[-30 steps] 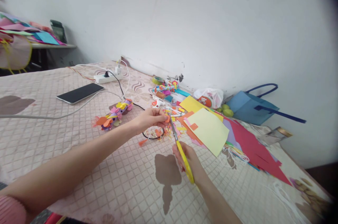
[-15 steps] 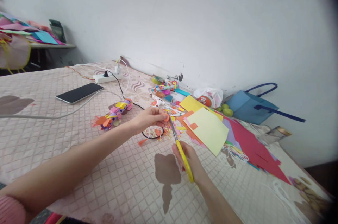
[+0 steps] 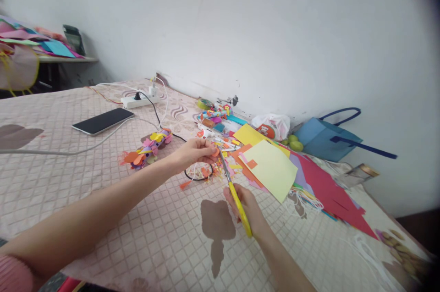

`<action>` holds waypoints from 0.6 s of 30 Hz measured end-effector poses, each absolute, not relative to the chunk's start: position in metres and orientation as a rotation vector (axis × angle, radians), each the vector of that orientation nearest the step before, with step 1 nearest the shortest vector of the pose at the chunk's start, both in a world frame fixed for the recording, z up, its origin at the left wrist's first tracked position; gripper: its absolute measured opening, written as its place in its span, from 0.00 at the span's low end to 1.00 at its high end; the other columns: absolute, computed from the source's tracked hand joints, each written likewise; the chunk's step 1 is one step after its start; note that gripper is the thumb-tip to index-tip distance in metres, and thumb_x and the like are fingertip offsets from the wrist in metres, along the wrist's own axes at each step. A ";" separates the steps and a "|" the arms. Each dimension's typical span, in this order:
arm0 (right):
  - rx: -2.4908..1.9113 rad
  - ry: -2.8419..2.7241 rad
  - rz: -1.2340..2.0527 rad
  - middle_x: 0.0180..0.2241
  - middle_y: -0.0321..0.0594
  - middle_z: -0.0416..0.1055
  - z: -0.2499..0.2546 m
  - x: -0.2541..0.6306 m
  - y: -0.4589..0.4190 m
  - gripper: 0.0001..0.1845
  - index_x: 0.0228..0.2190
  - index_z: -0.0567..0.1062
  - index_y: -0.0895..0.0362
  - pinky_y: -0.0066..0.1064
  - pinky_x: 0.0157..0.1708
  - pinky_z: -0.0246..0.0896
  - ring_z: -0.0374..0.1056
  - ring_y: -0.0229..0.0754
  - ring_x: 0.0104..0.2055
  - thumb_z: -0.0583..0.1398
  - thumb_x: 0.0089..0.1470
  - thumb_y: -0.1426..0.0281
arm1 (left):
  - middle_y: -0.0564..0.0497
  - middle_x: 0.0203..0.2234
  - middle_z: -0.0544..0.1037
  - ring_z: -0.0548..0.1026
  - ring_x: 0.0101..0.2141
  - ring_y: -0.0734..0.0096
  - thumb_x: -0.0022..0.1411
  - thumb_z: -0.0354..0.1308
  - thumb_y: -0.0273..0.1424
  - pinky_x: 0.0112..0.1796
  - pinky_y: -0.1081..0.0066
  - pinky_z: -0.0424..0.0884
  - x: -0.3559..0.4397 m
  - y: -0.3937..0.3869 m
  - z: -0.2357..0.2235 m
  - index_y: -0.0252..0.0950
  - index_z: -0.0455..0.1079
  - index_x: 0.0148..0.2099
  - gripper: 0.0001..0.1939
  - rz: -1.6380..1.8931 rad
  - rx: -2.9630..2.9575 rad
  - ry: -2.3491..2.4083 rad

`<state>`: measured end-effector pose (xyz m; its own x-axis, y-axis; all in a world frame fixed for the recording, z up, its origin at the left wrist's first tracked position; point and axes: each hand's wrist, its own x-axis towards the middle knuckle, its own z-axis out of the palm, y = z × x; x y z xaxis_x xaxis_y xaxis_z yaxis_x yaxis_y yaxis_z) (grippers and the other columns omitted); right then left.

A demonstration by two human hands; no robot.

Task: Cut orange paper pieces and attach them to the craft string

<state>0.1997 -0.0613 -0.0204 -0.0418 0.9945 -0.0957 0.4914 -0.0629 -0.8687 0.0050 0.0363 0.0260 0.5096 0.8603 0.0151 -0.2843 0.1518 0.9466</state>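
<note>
Between the fingertips of my left hand (image 3: 196,153) is a small orange paper piece (image 3: 216,151). My right hand (image 3: 245,205) is closed on yellow-handled scissors (image 3: 237,200), whose blades point up and away and reach the edge of the orange piece. Whether the blades are parted is too small to tell. Below and behind my left hand, paper scraps (image 3: 216,173) and a black cord loop lie on the cloth. To the left of that hand rests a purple roll decorated with colourful paper petals (image 3: 149,149).
A black phone (image 3: 103,121) and a white power strip (image 3: 130,101) with cables lie to the left. Coloured sheets (image 3: 270,168), white string (image 3: 307,200) and a blue bag (image 3: 325,138) are on the right. A glue gun (image 3: 206,133) lies among the scraps near the wall.
My left hand and the orange piece have shifted very slightly left. The scissors stay at the piece, and the rest looks the same.
</note>
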 end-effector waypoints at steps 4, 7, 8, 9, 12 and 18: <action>-1.650 -1.650 0.942 0.14 0.27 0.52 -0.019 0.199 -0.061 0.20 0.21 0.60 0.55 0.24 0.13 0.43 0.49 0.30 0.14 0.56 0.51 0.53 | 0.50 0.26 0.76 0.74 0.27 0.78 0.47 0.67 0.34 0.34 0.75 0.71 0.004 0.037 0.026 0.30 0.69 0.29 0.14 0.902 1.137 0.634; -1.660 -1.659 0.930 0.14 0.27 0.52 -0.018 0.199 -0.062 0.20 0.21 0.60 0.55 0.24 0.13 0.44 0.49 0.30 0.14 0.56 0.50 0.52 | 0.50 0.26 0.76 0.73 0.27 0.78 0.47 0.67 0.34 0.34 0.75 0.71 0.004 0.038 0.026 0.30 0.69 0.29 0.13 0.908 1.140 0.637; -1.658 -1.657 0.933 0.14 0.27 0.52 -0.018 0.199 -0.062 0.20 0.21 0.60 0.55 0.24 0.13 0.44 0.49 0.30 0.14 0.57 0.50 0.52 | 0.50 0.26 0.76 0.73 0.27 0.78 0.47 0.67 0.33 0.33 0.76 0.71 0.004 0.037 0.026 0.30 0.69 0.29 0.13 0.911 1.143 0.637; -1.655 -1.654 0.935 0.14 0.27 0.52 -0.018 0.199 -0.062 0.20 0.21 0.61 0.55 0.24 0.13 0.44 0.49 0.30 0.14 0.57 0.49 0.52 | 0.50 0.26 0.76 0.73 0.27 0.78 0.47 0.66 0.33 0.33 0.76 0.71 0.004 0.037 0.027 0.30 0.70 0.29 0.12 0.915 1.146 0.639; -1.646 -1.647 0.942 0.14 0.27 0.53 -0.018 0.198 -0.062 0.21 0.21 0.61 0.55 0.24 0.13 0.44 0.49 0.31 0.14 0.57 0.49 0.51 | 0.50 0.26 0.76 0.73 0.27 0.79 0.47 0.66 0.33 0.33 0.76 0.71 0.005 0.037 0.028 0.30 0.69 0.29 0.13 0.920 1.157 0.644; -1.640 -1.603 1.005 0.12 0.27 0.51 -0.019 0.199 -0.061 0.22 0.21 0.60 0.54 0.24 0.11 0.44 0.48 0.30 0.12 0.56 0.49 0.50 | 0.51 0.25 0.75 0.74 0.26 0.77 0.47 0.67 0.33 0.34 0.74 0.71 0.004 0.038 0.028 0.31 0.68 0.29 0.13 0.924 1.151 0.638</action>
<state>0.1990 -0.0608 -0.0190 -0.0295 0.9952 -0.0935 0.5172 -0.0649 -0.8534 0.0037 0.0384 0.0277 0.4945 0.8687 0.0303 -0.2799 0.1262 0.9517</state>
